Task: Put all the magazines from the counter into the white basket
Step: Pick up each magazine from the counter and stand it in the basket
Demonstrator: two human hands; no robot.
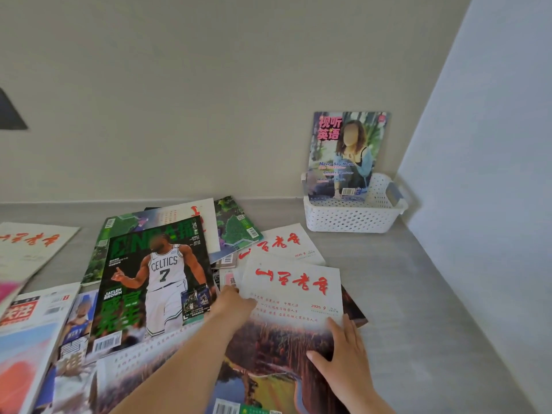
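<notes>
Head view: both hands work the near white-covered magazine (291, 289) with red calligraphy, dated "2025 9". Left hand (231, 303) reaches to its left edge, apparently slipping fingertips beneath; whether it pinches cannot be told. Right hand (343, 354) lies flat, fingers spread, on the right edge. Lift both edges together and keep the cover closed. White basket (354, 216) sits far right, holding one upright magazine (346, 156) reading "Never Say Never". Left of the hands, the basketball magazine (155, 282) shows "CELTICS 7", "JAYLEN BROWN".

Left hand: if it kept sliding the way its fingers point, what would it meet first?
The left hand points up-left; likely first is the basketball magazine beside its fingertips, though how the covers overlap there is unclear.
</notes>
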